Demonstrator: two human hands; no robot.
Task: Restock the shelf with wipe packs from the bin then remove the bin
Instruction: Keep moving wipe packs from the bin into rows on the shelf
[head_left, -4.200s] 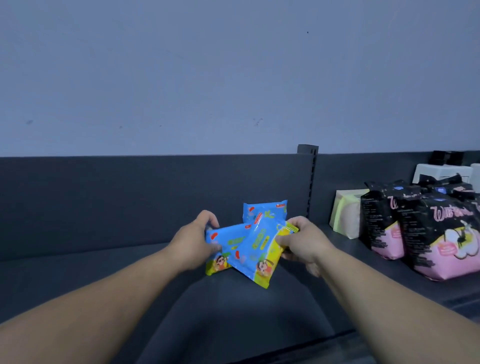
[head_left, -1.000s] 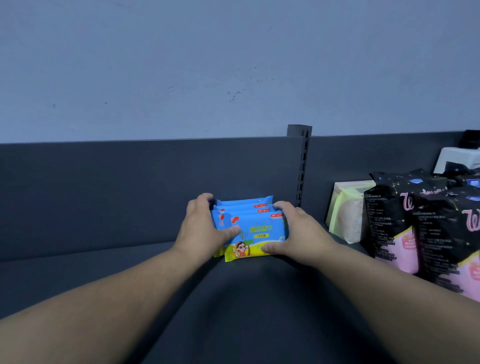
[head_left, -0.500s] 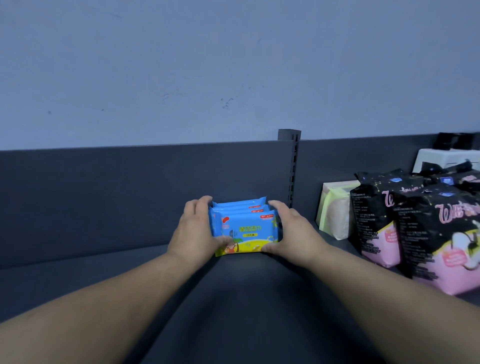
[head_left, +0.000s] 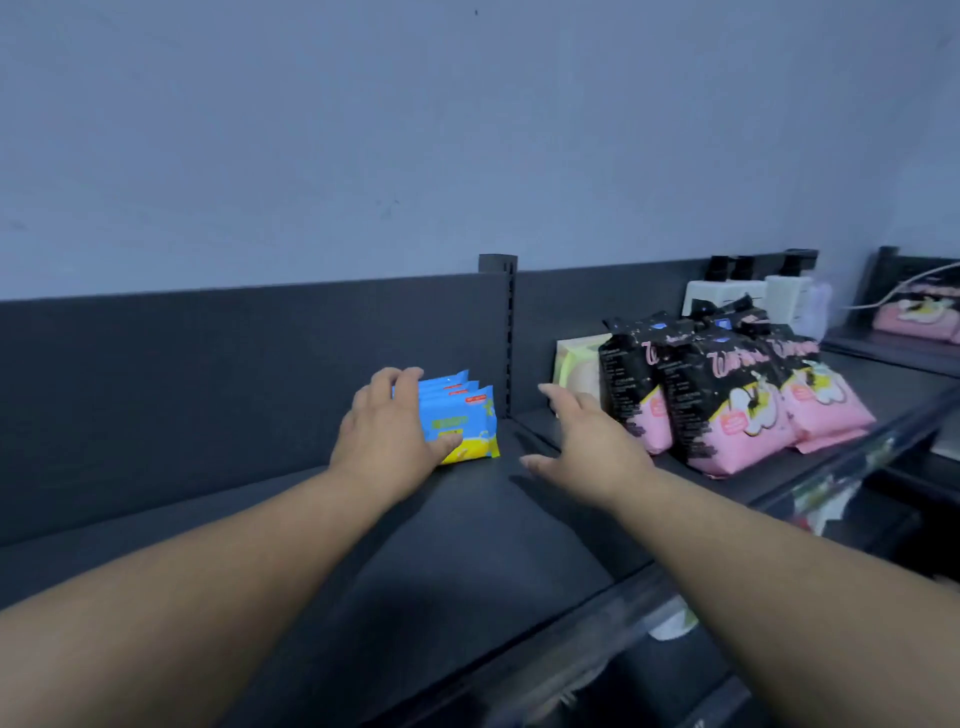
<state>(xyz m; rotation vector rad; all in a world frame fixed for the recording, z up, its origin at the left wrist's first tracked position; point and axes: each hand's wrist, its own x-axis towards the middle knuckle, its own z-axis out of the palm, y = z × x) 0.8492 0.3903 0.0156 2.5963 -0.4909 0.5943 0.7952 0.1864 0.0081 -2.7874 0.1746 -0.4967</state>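
Note:
Three blue and yellow wipe packs (head_left: 462, 421) stand upright in a row on the dark shelf (head_left: 467, 551), close to the back panel and just left of the slotted upright post. My left hand (head_left: 387, 436) grips their left end, fingers over the top and thumb on the front pack. My right hand (head_left: 582, 441) hovers to the right of the packs with fingers spread, holding nothing and apart from them. No bin is in view.
Black and pink packs (head_left: 727, 400) crowd the shelf section to the right, with a pale green box (head_left: 576, 369) behind them and white bottles (head_left: 748, 296) further back. The upright post (head_left: 506, 332) divides the two sections. A lower shelf edge (head_left: 831, 467) runs along the right.
My right hand has let go of the wipe packs and moved off to the right, fingers spread. The left hand still holds the standing packs. The camera has swung to the right.

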